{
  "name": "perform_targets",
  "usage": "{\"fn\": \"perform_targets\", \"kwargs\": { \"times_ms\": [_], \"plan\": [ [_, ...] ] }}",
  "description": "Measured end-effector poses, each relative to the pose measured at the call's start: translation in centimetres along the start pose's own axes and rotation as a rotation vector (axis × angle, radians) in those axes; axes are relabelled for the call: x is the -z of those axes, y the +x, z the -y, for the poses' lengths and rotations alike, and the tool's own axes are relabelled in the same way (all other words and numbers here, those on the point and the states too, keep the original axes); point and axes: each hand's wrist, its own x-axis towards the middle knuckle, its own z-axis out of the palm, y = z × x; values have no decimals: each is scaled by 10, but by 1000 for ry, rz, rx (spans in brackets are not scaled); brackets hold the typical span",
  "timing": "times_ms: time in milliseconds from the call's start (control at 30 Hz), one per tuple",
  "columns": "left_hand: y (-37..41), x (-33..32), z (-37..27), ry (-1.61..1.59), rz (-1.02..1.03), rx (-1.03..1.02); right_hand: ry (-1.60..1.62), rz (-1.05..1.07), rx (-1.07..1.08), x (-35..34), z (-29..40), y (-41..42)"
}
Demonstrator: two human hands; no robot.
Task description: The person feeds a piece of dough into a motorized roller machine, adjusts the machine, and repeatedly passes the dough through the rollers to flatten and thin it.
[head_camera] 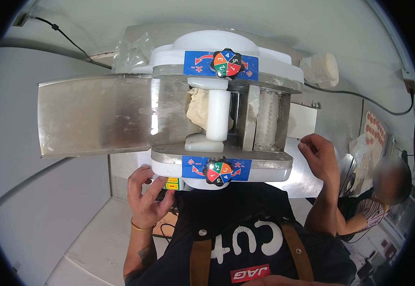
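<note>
A dough sheeter with white side housings (271, 174) stands before me. Pale dough (198, 107) lies at its feed end, partly hidden under a white plastic roller (218, 115). My left hand (148, 198) is at the machine's near left corner, fingers spread by the housing and a yellow-green label (172, 183); contact is hard to judge. My right hand (318, 157) hangs empty with loosely curled fingers off the machine's right end, above a shiny metal surface (286, 182). Numbered black knobs, one near (218, 171) and one far (227, 63), sit on the housings.
A metal feed tray (96, 114) juts left. Behind the machine are a clear plastic bag (132, 53) and a wrapped pale roll (320, 70). A black cable (372, 103) runs to the right wall. Another person (368, 211) is at the right, near rows of reddish rounds (374, 127).
</note>
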Motion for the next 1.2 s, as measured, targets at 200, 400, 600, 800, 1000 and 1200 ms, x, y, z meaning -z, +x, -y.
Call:
{"fn": "perform_targets", "kwargs": {
  "times_ms": [200,400,600,800,1000,1200],
  "plan": [
    [-1,-1,1,-5,-2,6,-22,6,-14,1,6,1],
    [-1,0,3,-3,18,-10,3,2,-1,0,3,1],
    [-1,2,4,4,47,-33,-10,0,3,1,8,2],
    [-2,-1,4,-5,0,-7,-24,1,12,1,7,4],
    [-1,-1,4,-14,-6,-9,-40,8,30,4,9,5],
    [-2,-2,4,-9,-2,-9,-36,-4,44,4,10,5]
  ]
}}
